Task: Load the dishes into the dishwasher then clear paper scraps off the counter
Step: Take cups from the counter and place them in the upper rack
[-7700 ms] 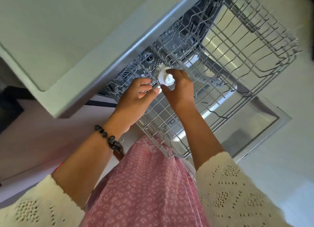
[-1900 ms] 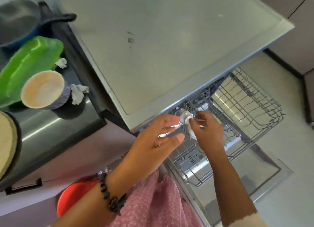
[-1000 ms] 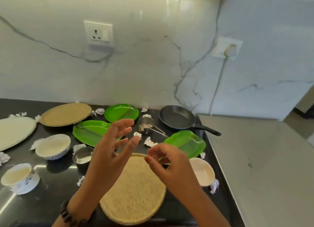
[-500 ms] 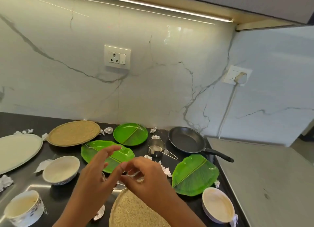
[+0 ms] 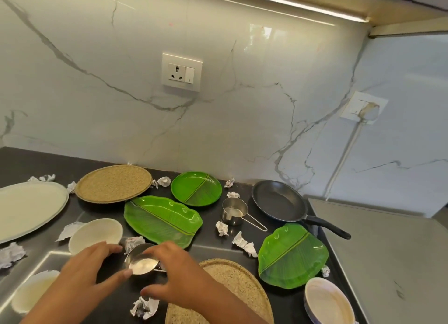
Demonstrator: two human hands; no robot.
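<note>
Steel cup [image 5: 141,259] is sitting tilted near the bench's [image 5: 36,163] front edge, and you are closing both hands on it: left hand [image 5: 84,272] touching its rim with straight fingers, right hand [image 5: 179,270] curling over it. Loading is underway; next, you need a firm lift toward the dishwasher.

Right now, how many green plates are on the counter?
3: a round one near the wall, a long leaf one in the middle, another leaf one on the right by the pan.
</note>
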